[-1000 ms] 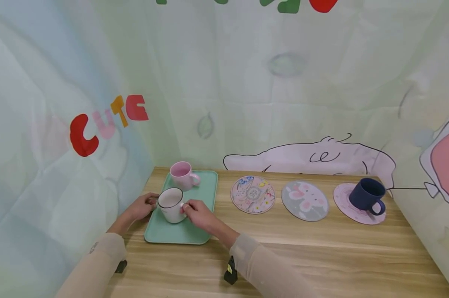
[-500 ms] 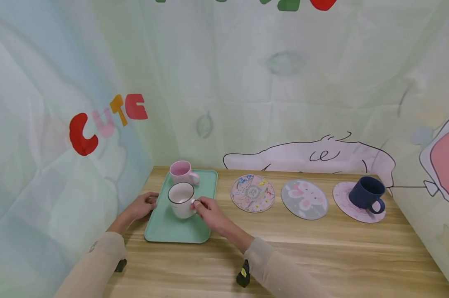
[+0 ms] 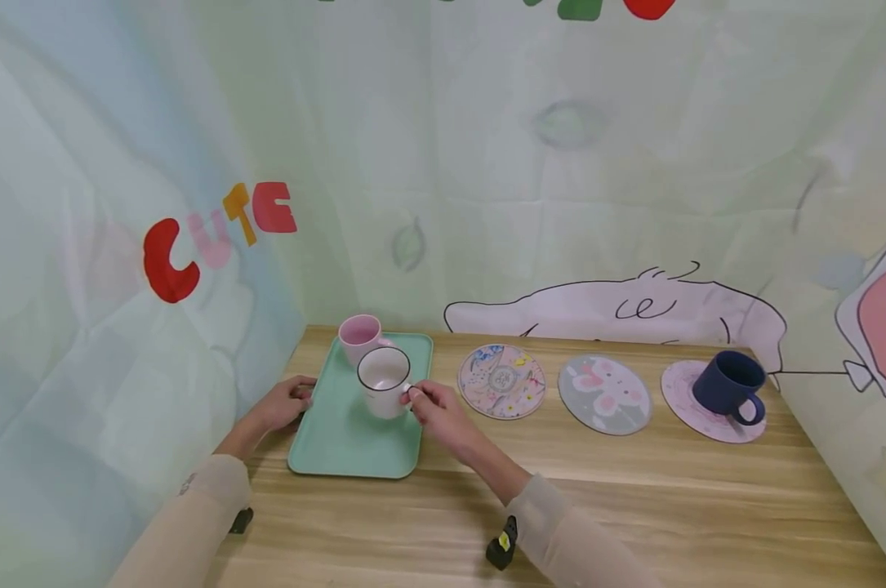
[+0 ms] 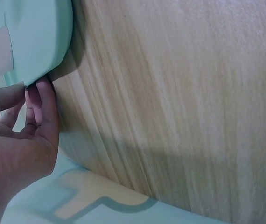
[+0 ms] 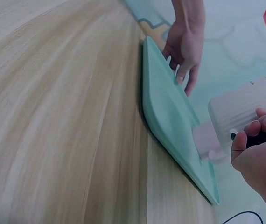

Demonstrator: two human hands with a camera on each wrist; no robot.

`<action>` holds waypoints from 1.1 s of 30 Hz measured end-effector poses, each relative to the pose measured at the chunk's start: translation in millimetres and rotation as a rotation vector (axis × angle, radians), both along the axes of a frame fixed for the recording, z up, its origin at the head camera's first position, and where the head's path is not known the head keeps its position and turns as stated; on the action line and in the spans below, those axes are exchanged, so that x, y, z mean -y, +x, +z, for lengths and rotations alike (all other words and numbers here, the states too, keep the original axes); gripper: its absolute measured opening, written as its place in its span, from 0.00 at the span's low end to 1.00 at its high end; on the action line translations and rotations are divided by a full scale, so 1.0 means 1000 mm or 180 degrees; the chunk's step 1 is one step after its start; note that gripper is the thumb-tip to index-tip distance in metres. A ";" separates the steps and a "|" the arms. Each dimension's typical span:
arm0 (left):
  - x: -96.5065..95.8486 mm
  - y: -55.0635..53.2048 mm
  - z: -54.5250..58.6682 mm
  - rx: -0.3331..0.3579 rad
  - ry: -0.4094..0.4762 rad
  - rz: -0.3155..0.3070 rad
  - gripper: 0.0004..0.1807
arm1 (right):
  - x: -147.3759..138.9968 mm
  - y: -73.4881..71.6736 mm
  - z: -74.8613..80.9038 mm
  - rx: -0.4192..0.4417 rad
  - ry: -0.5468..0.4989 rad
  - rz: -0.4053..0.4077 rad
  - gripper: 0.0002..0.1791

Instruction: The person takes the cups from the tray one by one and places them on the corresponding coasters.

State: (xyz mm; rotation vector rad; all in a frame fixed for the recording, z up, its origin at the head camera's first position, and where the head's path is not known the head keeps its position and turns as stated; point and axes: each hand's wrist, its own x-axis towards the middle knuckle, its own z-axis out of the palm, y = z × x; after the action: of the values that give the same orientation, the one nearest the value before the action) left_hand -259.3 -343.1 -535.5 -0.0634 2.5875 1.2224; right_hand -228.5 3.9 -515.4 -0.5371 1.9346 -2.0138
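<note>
While our left hand [image 3: 287,404] pinches the tray [image 3: 343,449], we should move the white cup [image 3: 385,398], gripped in our right hand [image 3: 444,416], carefully clear of the pink cup [image 3: 353,346].

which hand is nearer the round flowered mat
Right. The right hand, holding the white mug, is just left of the flowered mat; the left hand is farther off, at the left edge of the tray.

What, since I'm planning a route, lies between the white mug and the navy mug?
The head view shows the right hand, the green tray's rim, the floral mat, the grey mat and part of the pink mat under the navy mug.
</note>
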 end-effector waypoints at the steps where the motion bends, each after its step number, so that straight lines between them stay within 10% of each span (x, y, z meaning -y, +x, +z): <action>1: 0.000 0.000 0.000 -0.0012 0.0001 -0.0007 0.26 | -0.002 0.000 0.001 0.0019 -0.0004 0.0001 0.17; 33: 0.000 -0.001 -0.001 -0.0040 -0.0002 -0.0001 0.26 | -0.054 0.010 -0.001 0.0021 -0.0315 -0.0452 0.16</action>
State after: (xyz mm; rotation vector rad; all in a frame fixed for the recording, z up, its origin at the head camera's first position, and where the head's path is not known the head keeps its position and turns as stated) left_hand -259.8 -343.1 -536.9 -0.0557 2.5984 1.2259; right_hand -218.8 58.3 -516.0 -0.4259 1.9267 -2.2051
